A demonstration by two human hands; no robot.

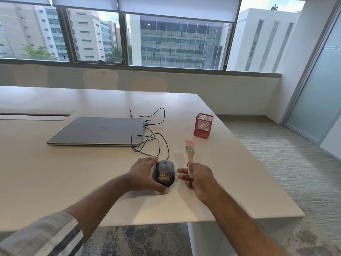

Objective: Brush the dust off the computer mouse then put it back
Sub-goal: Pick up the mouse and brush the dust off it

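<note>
- Nearest: left hand [143,175] cupped loosely around the computer mouse [164,173], grip spread, thumb at its near end; mouse flat on the counter [55,182], yellowish dust speckling its back.
- Right hand [199,179] just beside, grip pinching the brush [190,157] by its wooden handle, bristles up.
- Probably light, rigid, smooth-shelled; best taken by the sides, minding the cable [156,143] tugging toward the closed laptop [99,131].
- Farther right: red mesh holder [203,126].
- Pale, smooth counter; beyond, chairs [147,84], wide windows [177,41], carpeted floor.
</note>
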